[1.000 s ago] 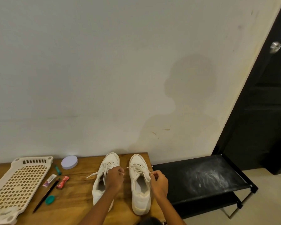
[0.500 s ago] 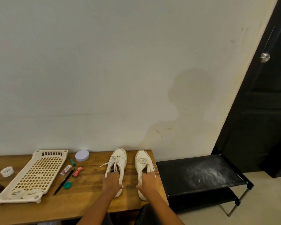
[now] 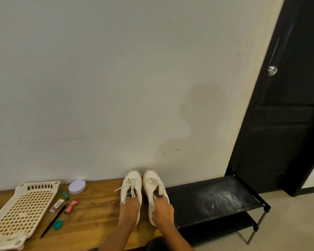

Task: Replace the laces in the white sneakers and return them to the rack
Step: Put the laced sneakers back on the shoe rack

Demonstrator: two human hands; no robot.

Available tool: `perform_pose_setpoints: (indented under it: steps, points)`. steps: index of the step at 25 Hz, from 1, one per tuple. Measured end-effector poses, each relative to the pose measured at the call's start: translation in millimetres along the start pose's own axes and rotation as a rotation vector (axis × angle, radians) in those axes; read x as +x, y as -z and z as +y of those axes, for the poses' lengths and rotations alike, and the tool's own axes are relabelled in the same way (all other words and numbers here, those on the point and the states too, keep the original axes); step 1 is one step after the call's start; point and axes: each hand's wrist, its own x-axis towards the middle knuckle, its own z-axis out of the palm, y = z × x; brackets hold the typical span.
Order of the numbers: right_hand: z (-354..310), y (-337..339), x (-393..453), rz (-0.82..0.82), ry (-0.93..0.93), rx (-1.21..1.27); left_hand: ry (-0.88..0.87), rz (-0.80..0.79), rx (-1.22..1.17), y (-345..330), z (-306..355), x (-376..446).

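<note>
Two hands work at the wooden table's [image 3: 98, 211] right end: left hand [image 3: 129, 208] grips the left sneaker's [image 3: 131, 185] collar, right hand [image 3: 161, 209] grips the right sneaker [image 3: 152, 183], fingers curled inside. Just right, lower, the black rack [image 3: 216, 198] stands with bare shelf room, toes near the wall.
</note>
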Motion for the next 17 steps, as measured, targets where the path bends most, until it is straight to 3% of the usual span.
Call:
perform_pose_setpoints:
  steps: [5,9,17]
  points:
    - [42.7,77.5,10.8,0.153,-0.108,-0.005,-0.091,0.044,0.023,21.9,83.9,13.0]
    - [101.3,110.3,18.6,0.116,-0.175,-0.084,-0.149,0.023,0.078,21.5,153.0,34.9]
    - [191.2,82.0,51.2,-0.049,-0.211,-0.126,-0.195,-0.154,0.027,-42.7,235.3,78.1]
